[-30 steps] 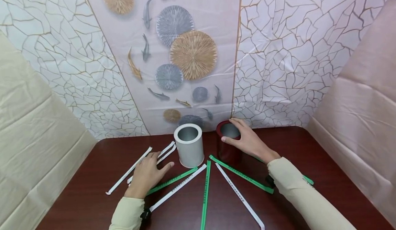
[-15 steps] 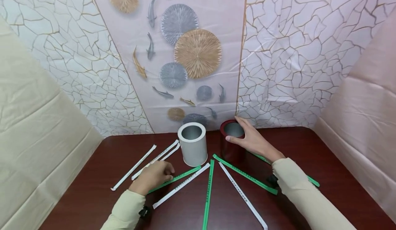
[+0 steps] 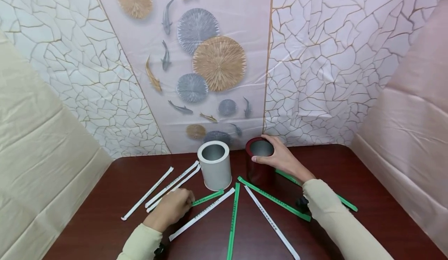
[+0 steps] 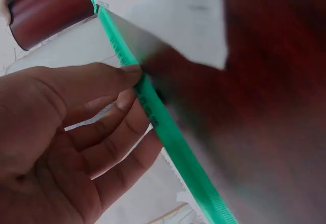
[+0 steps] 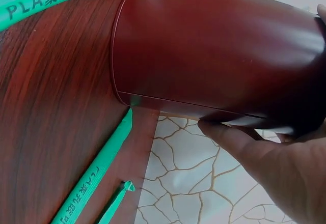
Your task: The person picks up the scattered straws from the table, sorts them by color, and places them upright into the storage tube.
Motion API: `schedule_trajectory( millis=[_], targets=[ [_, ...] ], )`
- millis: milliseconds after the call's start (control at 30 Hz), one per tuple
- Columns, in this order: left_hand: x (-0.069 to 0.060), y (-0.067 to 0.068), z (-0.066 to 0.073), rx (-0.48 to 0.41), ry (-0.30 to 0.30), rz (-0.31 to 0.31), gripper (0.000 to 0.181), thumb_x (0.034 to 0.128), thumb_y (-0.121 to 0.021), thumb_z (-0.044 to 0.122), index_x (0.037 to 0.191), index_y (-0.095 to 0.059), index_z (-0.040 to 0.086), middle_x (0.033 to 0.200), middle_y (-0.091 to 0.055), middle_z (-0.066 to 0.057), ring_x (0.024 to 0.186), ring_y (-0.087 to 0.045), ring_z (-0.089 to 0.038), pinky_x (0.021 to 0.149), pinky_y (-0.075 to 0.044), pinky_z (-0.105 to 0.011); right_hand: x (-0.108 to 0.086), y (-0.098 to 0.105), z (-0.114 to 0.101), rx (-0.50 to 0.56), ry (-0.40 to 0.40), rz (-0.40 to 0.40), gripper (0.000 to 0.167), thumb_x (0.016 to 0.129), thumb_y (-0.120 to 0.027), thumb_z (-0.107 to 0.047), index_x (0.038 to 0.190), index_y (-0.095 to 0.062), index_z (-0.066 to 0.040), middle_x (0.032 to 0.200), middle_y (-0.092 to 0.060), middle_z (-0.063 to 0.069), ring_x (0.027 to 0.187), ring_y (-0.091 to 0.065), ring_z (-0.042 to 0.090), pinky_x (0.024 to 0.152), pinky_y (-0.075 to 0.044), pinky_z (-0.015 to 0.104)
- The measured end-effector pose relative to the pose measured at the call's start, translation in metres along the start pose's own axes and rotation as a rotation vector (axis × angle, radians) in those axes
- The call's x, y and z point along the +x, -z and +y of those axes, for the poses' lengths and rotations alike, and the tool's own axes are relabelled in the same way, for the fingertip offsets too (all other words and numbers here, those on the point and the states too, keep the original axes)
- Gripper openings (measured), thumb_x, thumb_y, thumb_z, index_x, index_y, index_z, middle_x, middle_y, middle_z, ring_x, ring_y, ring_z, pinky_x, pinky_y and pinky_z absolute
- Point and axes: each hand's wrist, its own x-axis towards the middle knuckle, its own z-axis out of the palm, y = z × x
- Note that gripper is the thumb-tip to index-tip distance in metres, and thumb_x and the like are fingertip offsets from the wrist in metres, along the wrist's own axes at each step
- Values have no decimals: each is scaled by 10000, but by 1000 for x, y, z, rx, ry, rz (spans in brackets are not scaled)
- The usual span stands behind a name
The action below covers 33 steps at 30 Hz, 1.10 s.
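My left hand (image 3: 171,210) pinches a green paper-wrapped straw (image 3: 209,198) between thumb and fingertips, just left of the table's middle. In the left wrist view the same green straw (image 4: 175,150) runs slantwise past the thumb, with printing along its wrapper. Whether it is off the table I cannot tell. At the back, my right hand (image 3: 282,159) grips the rim and side of a dark red open-topped canister (image 3: 258,173), which stands upright. The right wrist view has the red canister's smooth wall (image 5: 204,51) close up. Left of it stands a white canister (image 3: 217,175), touched by neither hand.
Several white wrapped straws lie around, including one at the far left (image 3: 147,194) and one at centre right (image 3: 271,222). More green straws lie in front of the red canister (image 3: 276,200) and to its right (image 3: 346,203). A patterned cloth (image 3: 224,108) hangs behind the brown table (image 3: 94,213).
My left hand first hovered with fingers spread over the white straws, then came down to the right and pinched the green straw. My right hand has stayed on the red canister.
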Motion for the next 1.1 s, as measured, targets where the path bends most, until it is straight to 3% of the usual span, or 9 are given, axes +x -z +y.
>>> schedule_trajectory(
  millis=[133, 267, 367, 467, 633, 767, 933, 1000, 1100],
  targets=[
    [-11, 8, 13, 113, -15, 142, 169, 916, -716, -49, 901, -734, 118, 822, -628, 42, 735, -689, -199, 546, -522, -346, 4, -3, -1, 17, 1, -13, 991, 873, -813, -541, 1641, -356, -113, 1608, -359, 210, 1303, -518, 383, 1004, -495, 562],
    [-13, 31, 39, 188, -51, 327, 168, 901, -703, -35, 896, -694, 133, 803, -582, 44, 688, -664, -186, 489, -487, -346, 6, -2, 0, 12, -5, -2, 987, 872, -817, -534, 1643, -355, -127, 1592, -378, 199, 1287, -529, 378, 1008, -491, 562],
    [-8, 53, 61, 135, -102, 445, 171, 872, -730, -38, 954, -691, 106, 866, -628, 16, 750, -668, -179, 552, -528, -350, 6, 1, 1, 6, 1, 13, 974, 875, -823, -509, 1639, -362, -117, 1583, -385, 210, 1297, -523, 390, 1027, -478, 581],
    [3, 77, 81, -3, -133, 540, 185, 882, -760, -30, 1022, -703, 77, 930, -682, -17, 806, -683, -169, 636, -570, -348, 5, 2, 2, 7, 14, 13, 968, 880, -823, -496, 1635, -365, -101, 1586, -382, 224, 1316, -512, 401, 1042, -467, 595],
    [37, 112, 107, -324, -200, 653, 176, 950, -738, -26, 1118, -705, 15, 997, -729, -98, 844, -722, -200, 731, -609, -328, 3, 1, 3, 14, 12, 13, 948, 882, -821, -499, 1629, -379, -116, 1560, -408, 216, 1273, -535, 379, 1002, -494, 561],
    [72, 125, 126, -572, -246, 705, 215, 984, -702, -30, 1198, -690, -40, 1059, -734, -158, 921, -756, -278, 796, -631, -336, 1, 0, 5, 13, 9, 20, 937, 882, -821, -491, 1624, -389, -114, 1537, -429, 212, 1241, -548, 368, 971, -508, 538],
    [114, 124, 146, -743, -258, 756, 226, 1003, -689, -8, 1228, -692, -26, 1078, -716, -162, 969, -760, -266, 784, -634, -327, 2, -1, 5, 12, 12, 23, 948, 880, -823, -500, 1625, -385, -110, 1533, -430, 212, 1242, -541, 368, 971, -505, 534],
    [129, 117, 151, -784, -250, 736, 209, 1008, -683, -5, 1215, -685, -30, 1078, -715, -169, 982, -761, -273, 791, -634, -330, 2, -3, 5, 17, 11, 25, 946, 883, -824, -497, 1626, -384, -112, 1538, -424, 213, 1244, -538, 370, 978, -497, 537],
    [148, 101, 155, -771, -201, 673, 177, 1017, -676, 17, 1191, -676, -19, 1075, -719, -158, 994, -758, -275, 812, -628, -340, 1, -5, 4, 29, -1, 24, 946, 882, -826, -500, 1630, -380, -129, 1549, -410, 205, 1273, -521, 374, 1009, -476, 553]
  ],
)
